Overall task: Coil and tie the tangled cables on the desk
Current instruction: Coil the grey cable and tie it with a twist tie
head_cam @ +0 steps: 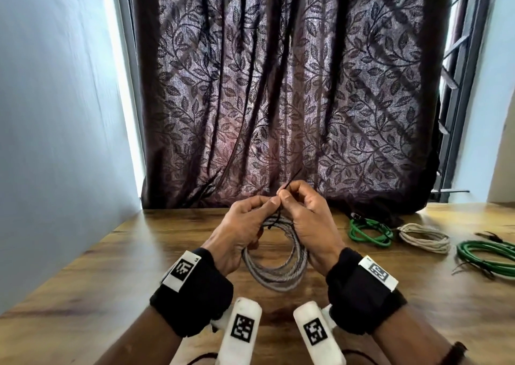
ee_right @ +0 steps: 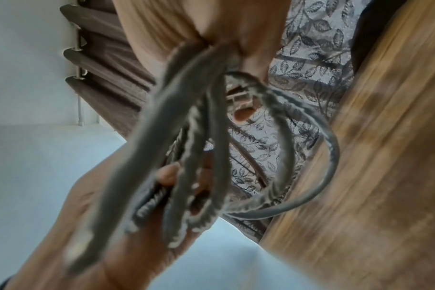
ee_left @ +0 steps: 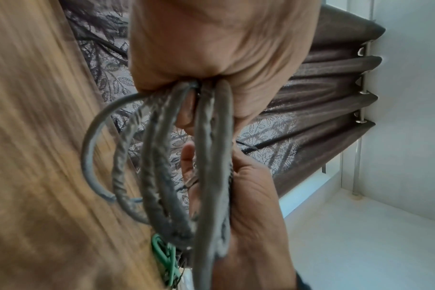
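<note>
Head view shows both hands holding the grey cable coil (head_cam: 274, 256) above the worktop (head_cam: 111, 275): left hand (head_cam: 239, 233) grips its top, right hand (head_cam: 309, 225) pinches a black tie (head_cam: 288, 184). At three o'clock, three coils (head_cam: 423, 237) lie finished, so this tie seems the last step.

Looks like a room in somebody's home to us, with a desk pushed right up against a window. We've got a wood-grain desk (head_cam: 156, 256) under a dark brown leaf-pattern curtain (head_cam: 278, 85) that hangs on rings from a rod, daylight leaking round its edges. Plain pale blue painted walls (head_cam: 55, 113) sit on both sides, and metal window bars (head_cam: 457, 58) show at the right. Nothing here says shop or lab to us, just ordinary household furnishings.
</note>
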A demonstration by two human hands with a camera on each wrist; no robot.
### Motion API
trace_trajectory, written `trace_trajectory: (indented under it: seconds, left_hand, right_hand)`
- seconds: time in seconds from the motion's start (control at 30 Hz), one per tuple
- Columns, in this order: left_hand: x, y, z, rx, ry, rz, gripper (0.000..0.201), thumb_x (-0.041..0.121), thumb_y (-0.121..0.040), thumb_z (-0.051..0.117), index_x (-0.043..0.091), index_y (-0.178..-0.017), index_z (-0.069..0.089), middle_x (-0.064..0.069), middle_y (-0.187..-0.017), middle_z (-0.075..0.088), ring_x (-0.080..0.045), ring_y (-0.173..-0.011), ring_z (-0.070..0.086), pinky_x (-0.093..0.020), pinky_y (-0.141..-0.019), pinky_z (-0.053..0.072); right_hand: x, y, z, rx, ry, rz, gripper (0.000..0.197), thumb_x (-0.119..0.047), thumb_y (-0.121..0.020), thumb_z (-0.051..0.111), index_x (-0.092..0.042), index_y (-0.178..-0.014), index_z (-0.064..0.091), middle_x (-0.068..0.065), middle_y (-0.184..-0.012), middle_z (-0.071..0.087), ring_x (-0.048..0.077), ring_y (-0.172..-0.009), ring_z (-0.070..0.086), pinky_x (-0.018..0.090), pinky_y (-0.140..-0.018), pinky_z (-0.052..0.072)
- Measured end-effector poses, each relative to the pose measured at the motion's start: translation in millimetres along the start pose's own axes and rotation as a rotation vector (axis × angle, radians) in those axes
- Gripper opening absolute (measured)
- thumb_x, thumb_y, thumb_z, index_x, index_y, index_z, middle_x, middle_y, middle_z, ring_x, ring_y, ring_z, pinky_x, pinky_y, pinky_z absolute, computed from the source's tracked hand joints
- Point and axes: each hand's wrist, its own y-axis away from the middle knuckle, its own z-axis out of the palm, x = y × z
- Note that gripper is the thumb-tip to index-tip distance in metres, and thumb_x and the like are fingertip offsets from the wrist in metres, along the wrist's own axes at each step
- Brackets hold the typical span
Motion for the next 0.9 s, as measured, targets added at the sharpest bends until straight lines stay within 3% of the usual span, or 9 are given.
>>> trace_trajectory:
  seconds: [0.13, 0.2, 0.27, 0.37, 0.47, 0.67, 0.8, 0.9]
  left_hand:
    - [-8.6, -3.7, 6.4, 0.059, 0.009, 0.008, 0.02, 0.031, -0.099, 0.068, 0.017, -0.085, 0.072, 0.002, -0.056, 0.043, -0.008, -0.04, 0.026, -0.016, -0.037, 0.018]
    - [-11.2, -1.9, 12.7, 0.081, -0.021, 0.038, 0.022, 0.029, -0.099, 0.068, 0.016, -0.083, 0.072, 0.009, -0.049, 0.047, -0.005, -0.036, 0.03, -0.016, -0.035, 0.022]
    - [-14.0, 0.1, 17.2, 0.094, -0.11, 0.099, 0.023, 0.03, -0.099, 0.069, 0.013, -0.083, 0.072, 0.013, -0.045, 0.053, 0.0, -0.034, 0.038, -0.015, -0.037, 0.028]
    - [-20.6, 6.1, 24.9, 0.077, -0.251, 0.162, 0.03, 0.038, -0.097, 0.07, 0.011, -0.085, 0.076, 0.011, -0.061, 0.06, 0.002, -0.042, 0.041, -0.023, -0.046, 0.033]
    - [-21.6, 11.0, 30.9, 0.068, -0.231, 0.14, 0.029, 0.033, -0.098, 0.068, 0.009, -0.085, 0.075, 0.01, -0.062, 0.054, 0.001, -0.04, 0.036, -0.023, -0.046, 0.031]
    - [-16.2, 5.8, 28.3, 0.003, -0.221, 0.141, 0.032, 0.037, -0.1, 0.066, 0.009, -0.086, 0.068, 0.017, -0.047, 0.04, -0.004, -0.043, 0.031, -0.026, -0.046, 0.029]
    - [-20.4, 0.0, 20.9, -0.046, -0.143, 0.081, 0.024, 0.032, -0.102, 0.064, 0.018, -0.082, 0.067, -0.002, -0.069, 0.051, -0.007, -0.044, 0.033, -0.022, -0.042, 0.029]
    - [-22.6, 0.8, 10.8, -0.094, -0.131, 0.093, 0.024, 0.03, -0.103, 0.063, 0.023, -0.079, 0.066, 0.002, -0.062, 0.041, -0.007, -0.042, 0.031, -0.021, -0.04, 0.027]
  right_hand:
    - [4.9, -3.6, -4.8, 0.069, 0.054, 0.07, 0.009, -0.017, -0.101, 0.065, -0.011, -0.096, 0.07, 0.014, -0.093, 0.076, 0.031, -0.088, 0.072, 0.056, -0.093, 0.057]
    - [5.9, -5.3, -9.1, 0.094, 0.084, 0.084, 0.01, -0.018, -0.099, 0.067, -0.011, -0.093, 0.071, 0.016, -0.091, 0.077, 0.036, -0.09, 0.074, 0.055, -0.09, 0.061]
    - [6.9, -9.4, -13.9, 0.15, 0.085, 0.092, 0.011, -0.018, -0.099, 0.068, -0.013, -0.09, 0.072, 0.008, -0.081, 0.074, 0.027, -0.079, 0.07, 0.051, -0.084, 0.062]
    - [7.2, -15.8, -26.1, 0.295, 0.044, 0.1, 0.019, -0.011, -0.099, 0.067, -0.012, -0.081, 0.071, 0.001, -0.065, 0.062, 0.019, -0.067, 0.055, 0.042, -0.072, 0.051]
    - [7.7, -19.5, -34.6, 0.342, 0.036, 0.112, 0.02, -0.007, -0.098, 0.068, -0.01, -0.078, 0.072, 0.001, -0.062, 0.061, 0.016, -0.062, 0.054, 0.039, -0.071, 0.049]
    - [5.0, -27.6, -39.8, 0.426, -0.123, 0.146, 0.015, 0.0, -0.098, 0.064, -0.002, -0.084, 0.069, 0.001, -0.058, 0.063, 0.016, -0.056, 0.056, 0.039, -0.068, 0.05]
    - [-5.4, -19.8, -24.9, 0.285, -0.496, 0.26, 0.019, -0.004, -0.107, 0.049, -0.007, -0.09, 0.057, 0.007, -0.068, 0.066, 0.019, -0.058, 0.066, 0.033, -0.057, 0.06]
    - [-10.9, -17.5, -19.0, 0.183, -0.553, 0.296, 0.019, -0.003, -0.108, 0.045, -0.009, -0.091, 0.054, 0.006, -0.069, 0.059, 0.016, -0.055, 0.058, 0.028, -0.052, 0.055]
